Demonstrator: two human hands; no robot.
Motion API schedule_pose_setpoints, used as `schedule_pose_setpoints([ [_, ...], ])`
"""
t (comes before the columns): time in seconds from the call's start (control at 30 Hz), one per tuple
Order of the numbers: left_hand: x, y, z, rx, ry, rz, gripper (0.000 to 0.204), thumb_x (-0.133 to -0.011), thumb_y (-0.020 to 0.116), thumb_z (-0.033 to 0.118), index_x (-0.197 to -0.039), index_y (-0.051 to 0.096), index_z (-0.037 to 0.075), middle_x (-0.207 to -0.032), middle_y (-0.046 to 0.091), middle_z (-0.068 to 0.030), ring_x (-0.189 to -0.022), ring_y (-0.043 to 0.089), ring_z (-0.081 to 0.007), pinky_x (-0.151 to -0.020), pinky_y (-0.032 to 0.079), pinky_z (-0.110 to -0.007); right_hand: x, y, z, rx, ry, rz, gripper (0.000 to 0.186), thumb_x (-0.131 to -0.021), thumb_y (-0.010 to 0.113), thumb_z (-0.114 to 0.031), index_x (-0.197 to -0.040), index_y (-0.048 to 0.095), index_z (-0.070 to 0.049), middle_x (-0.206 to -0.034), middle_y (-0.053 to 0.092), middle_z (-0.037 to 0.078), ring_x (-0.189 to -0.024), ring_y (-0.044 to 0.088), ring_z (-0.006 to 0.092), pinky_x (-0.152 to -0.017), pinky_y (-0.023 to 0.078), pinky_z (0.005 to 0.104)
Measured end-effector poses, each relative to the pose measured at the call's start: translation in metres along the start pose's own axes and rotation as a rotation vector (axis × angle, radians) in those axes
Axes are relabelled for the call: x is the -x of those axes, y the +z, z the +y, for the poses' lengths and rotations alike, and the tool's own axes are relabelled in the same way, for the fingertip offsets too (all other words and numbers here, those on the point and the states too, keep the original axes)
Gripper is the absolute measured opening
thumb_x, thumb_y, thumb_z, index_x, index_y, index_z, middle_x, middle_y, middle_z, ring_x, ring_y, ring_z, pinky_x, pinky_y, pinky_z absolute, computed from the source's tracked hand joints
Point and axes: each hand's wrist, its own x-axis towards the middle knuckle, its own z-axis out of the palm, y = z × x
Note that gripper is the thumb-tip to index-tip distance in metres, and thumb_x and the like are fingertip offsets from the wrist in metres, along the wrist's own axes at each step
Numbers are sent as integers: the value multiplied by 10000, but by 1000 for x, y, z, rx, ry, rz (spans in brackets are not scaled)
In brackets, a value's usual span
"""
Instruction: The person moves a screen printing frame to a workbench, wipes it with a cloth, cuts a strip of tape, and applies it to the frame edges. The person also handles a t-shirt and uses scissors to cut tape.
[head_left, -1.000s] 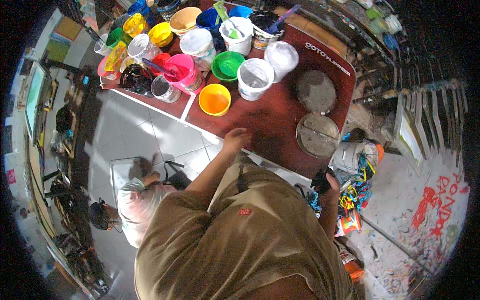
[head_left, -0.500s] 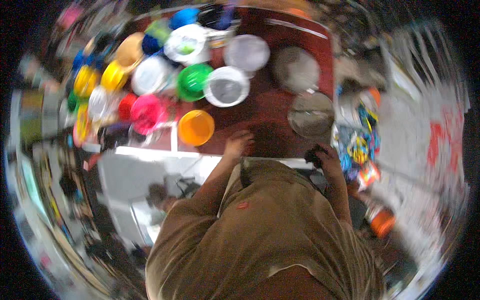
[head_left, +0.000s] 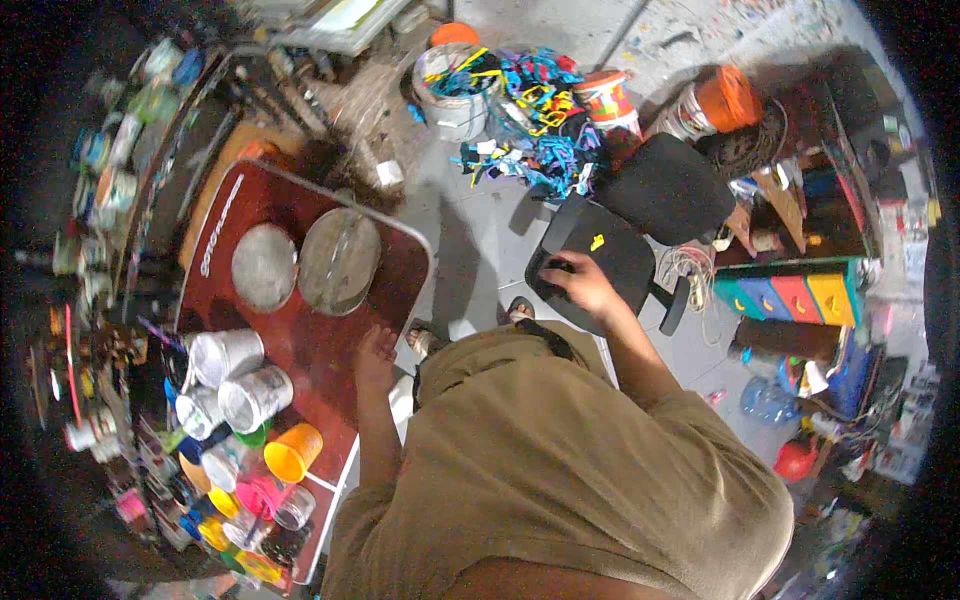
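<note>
My left hand (head_left: 376,352) is over the near edge of the dark red table (head_left: 330,385), its fingers loosely apart and nothing in them. Two round, flat grey discs (head_left: 340,262) (head_left: 264,268) lie on the table beyond it. Out to the right, my right hand (head_left: 582,284) hovers by the black seat (head_left: 622,265) of an office chair. Its fingers are curled around something dark, which blends with the seat and cannot be made out. A small yellow mark (head_left: 597,242) shows on the seat.
White tubs (head_left: 256,398), an orange cup (head_left: 293,453) and several coloured containers crowd the table's left part. Ahead on the floor, a bucket (head_left: 455,105) stands by a heap of coloured straps (head_left: 545,110). Coloured drawers (head_left: 790,302) are at the right; my feet (head_left: 522,309) stand between table and chair.
My body and view have turned right, so the table now lies to my left. My right hand has moved from the table's edge to the chair, still around something dark.
</note>
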Motion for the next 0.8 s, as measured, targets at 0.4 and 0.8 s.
schedule_pose_setpoints([
  [0.4, -45, 228, -65, -446, -270, -289, 309, -734, 590, 202, -1003, 499, 81, -883, 568, -54, -798, 548, -157, -577, 392, -249, 96, -152, 141, -763, 137, 743, 327, -818, 472, -299, -918, 554, 2, -795, 581, 67, -662, 534, 146, -563, 420, 269],
  [0.8, -138, 329, -112, -611, -362, -396, 224, -735, 571, 197, -924, 536, 82, -813, 582, -31, -717, 552, -128, -571, 386, -248, 30, -199, 212, -1189, 283, 548, 339, -848, 371, -314, -979, 518, -38, -745, 583, 78, -602, 540, 177, -456, 394, 281],
])
